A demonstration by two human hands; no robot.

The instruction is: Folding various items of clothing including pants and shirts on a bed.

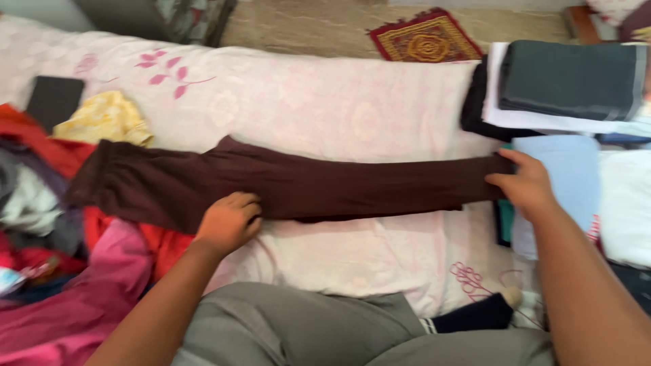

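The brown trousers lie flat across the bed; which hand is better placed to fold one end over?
Probably the right hand: it pinches the narrow end of the brown trousers. The left hand only presses the middle.

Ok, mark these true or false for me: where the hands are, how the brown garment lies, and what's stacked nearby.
1. The dark brown garment lies stretched out flat across the pink floral sheet. True.
2. The left hand is lifted clear of the garment. False: it presses on its lower edge.
3. The right hand holds the garment's right end. True.
4. The folded clothes stack sits at the left. False: it is at the upper right; loose clothes lie at the left.
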